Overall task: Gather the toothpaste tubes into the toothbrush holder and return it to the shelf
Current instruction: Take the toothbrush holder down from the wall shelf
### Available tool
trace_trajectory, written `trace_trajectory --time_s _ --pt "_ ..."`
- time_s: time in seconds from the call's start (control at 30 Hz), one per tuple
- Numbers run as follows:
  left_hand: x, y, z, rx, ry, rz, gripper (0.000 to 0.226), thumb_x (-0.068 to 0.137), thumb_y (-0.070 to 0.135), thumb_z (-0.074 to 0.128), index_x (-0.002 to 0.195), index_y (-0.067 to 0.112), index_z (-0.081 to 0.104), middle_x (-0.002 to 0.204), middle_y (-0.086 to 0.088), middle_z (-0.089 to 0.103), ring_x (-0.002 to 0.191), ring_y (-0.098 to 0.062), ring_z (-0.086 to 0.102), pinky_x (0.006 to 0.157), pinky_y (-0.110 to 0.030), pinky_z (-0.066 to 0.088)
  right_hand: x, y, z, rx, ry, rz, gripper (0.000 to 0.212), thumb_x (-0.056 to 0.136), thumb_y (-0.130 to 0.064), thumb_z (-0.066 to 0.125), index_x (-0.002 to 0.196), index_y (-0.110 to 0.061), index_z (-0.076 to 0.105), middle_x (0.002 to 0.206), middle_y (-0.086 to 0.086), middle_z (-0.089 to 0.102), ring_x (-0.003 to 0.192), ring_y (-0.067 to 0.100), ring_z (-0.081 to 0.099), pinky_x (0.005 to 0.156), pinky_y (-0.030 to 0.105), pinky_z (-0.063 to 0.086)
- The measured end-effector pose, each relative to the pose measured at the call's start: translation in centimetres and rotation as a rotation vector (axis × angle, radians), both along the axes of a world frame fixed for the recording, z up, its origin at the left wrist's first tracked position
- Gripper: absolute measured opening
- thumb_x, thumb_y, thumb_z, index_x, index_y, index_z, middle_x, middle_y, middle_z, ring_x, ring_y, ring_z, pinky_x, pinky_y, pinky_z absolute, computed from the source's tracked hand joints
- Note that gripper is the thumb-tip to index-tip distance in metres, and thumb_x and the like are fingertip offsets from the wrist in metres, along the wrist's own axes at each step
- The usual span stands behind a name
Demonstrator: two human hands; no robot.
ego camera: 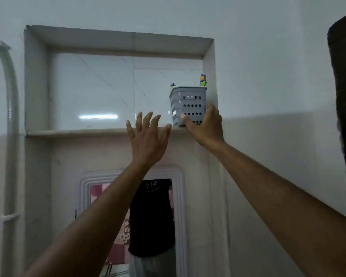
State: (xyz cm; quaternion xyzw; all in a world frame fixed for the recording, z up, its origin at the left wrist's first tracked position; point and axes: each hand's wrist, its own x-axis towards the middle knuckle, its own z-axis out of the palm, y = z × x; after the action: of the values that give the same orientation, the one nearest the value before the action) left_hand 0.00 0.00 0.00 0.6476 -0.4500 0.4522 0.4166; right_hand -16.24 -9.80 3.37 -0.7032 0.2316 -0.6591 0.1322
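At the shelf's right end: your right hand (205,124) was wrapped round the lower part of the holder (189,105), thumb across its front face and fingers hidden behind its right side, so the grip steadied it from below.
Right hand, purpose: you held it low, I judge, so the base could sit flat on the shelf (78,132) before you let go.
Left hand: your left hand (147,136) was spread wide, fingers fanned and touching nothing, its thumb near the holder's lower left corner but apart from it.
Left hand, purpose: it looked ready to catch or nudge the holder, though it carried no load.
Holder: it stood upright at the front edge of the shelf, close against the niche's right wall (209,80), which would stop it sliding that way.
Contents: coloured ends (202,80) stuck up above the rim at the back right, with a smaller tip at the back left; you could not tell from here which were tubes and which were brushes.
Task stage: the holder seemed already on the shelf, with only your release left.
Risk: it sat near the lip, so a push further in would have made it safer.
Below: a mirror (154,216) hung under the shelf.
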Motion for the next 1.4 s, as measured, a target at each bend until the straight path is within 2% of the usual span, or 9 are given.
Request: trace_trajectory --time_s 0.2,0.4,0.47,0.6,0.73,0.83,1.07,1.27,1.4 --pt "1.9 -1.9 -0.6 -0.086 -0.128 0.14 0.061 0.11 0.068 0.034 0.158 0.034 0.051 0.173 0.0 0.036 0.167 -0.03 0.015 0.133 -0.055 -0.008 2.5 -0.5 0.5 0.003 -0.059 -0.049 0.131 0.065 -0.091 0.075 0.164 -0.015 0.035 0.147 0.006 0.06 0.132 0.029 0.063 0.105 0.051 0.06" --pt "2.4 -2.1 -0.9 -0.096 -0.151 0.174 0.06 0.111 0.065 0.035 0.16 0.033 0.049 0.174 -0.001 0.034 0.167 -0.03 0.016 0.133 -0.057 -0.006 2.6 -0.9 0.1 -0.016 -0.116 -0.063 0.125 0.066 -0.082 0.083 0.161 -0.014 0.039 0.146 0.007 0.059 0.132 0.029 0.062 0.107 0.053 0.057" --pt "2.6 -2.0 -0.9 -0.091 -0.152 0.169 0.059 0.112 0.063 0.035 0.16 0.032 0.049 0.174 -0.001 0.034 0.167 -0.031 0.016 0.133 -0.057 -0.005 2.2 -0.7 0.0 -0.026 -0.144 -0.052 0.125 0.068 -0.075 0.087 0.164 -0.014 0.035 0.15 0.008 0.055 0.136 0.03 0.057 0.111 0.052 0.054" --pt "1.8 -2.0 -0.5 -0.072 -0.096 0.14 0.059 0.111 0.064 0.035 0.158 0.032 0.05 0.172 -0.001 0.038 0.166 -0.03 0.019 0.133 -0.057 -0.006 0.8 0.3 0.3 -0.036 -0.199 0.031 0.134 0.069 -0.064 0.094 0.17 -0.013 0.023 0.156 0.009 0.048 0.142 0.031 0.051 0.116 0.052 0.049" --pt "0.3 -0.8 0.1 -0.039 0.082 0.002 0.061 0.11 0.063 0.036 0.161 0.032 0.047 0.171 0.002 0.043 0.166 -0.024 0.019 0.133 -0.053 -0.011 -0.5 1.5 0.5 -0.039 -0.299 0.124 0.133 0.063 -0.061 0.097 0.168 -0.017 0.029 0.155 0.003 0.052 0.141 0.026 0.055 0.112 0.05 0.055" --pt "-1.4 0.4 -0.3 -0.084 0.144 -0.116 0.058 0.11 0.059 0.041 0.16 0.03 0.047 0.166 0.001 0.048 0.162 -0.023 0.029 0.135 -0.053 -0.004 -1.5 2.2 -0.7 -0.058 -0.358 0.172 0.132 0.061 -0.067 0.096 0.166 -0.02 0.032 0.156 0.0 0.053 0.141 0.025 0.058 0.111 0.05 0.057" --pt "-5.1 3.9 -6.0 -0.042 0.134 -0.213 0.056 0.11 0.057 0.048 0.157 0.027 0.051 0.158 0.0 0.057 0.147 -0.023 0.049 0.126 -0.056 0.033 -5.4 3.9 -8.1 -0.055 -0.379 0.305 0.125 0.064 -0.062 0.102 0.162 -0.018 0.037 0.154 0.002 0.054 0.143 0.022 0.059 0.11 0.045 0.06" --pt "-8.1 6.9 -14.8 0.121 0.19 -0.195 0.06 0.106 0.062 0.043 0.152 0.026 0.053 0.151 -0.001 0.061 0.139 -0.022 0.056 0.117 -0.057 0.044 -8.2 5.7 -18.4 0.078 -0.297 0.295 0.126 0.064 -0.06 0.102 0.163 -0.016 0.038 0.155 0.003 0.054 0.142 0.025 0.06 0.108 0.048 0.061" --pt "-9.7 9.1 -22.1 0.196 0.25 -0.189 0.057 0.108 0.058 0.049 0.151 0.022 0.056 0.148 -0.001 0.064 0.135 -0.021 0.06 0.114 -0.051 0.048 -10.1 7.7 -26.1 0.209 -0.124 0.155 0.127 0.064 -0.061 0.102 0.165 -0.018 0.038 0.154 0.002 0.054 0.142 0.03 0.047 0.116 0.057 0.047"
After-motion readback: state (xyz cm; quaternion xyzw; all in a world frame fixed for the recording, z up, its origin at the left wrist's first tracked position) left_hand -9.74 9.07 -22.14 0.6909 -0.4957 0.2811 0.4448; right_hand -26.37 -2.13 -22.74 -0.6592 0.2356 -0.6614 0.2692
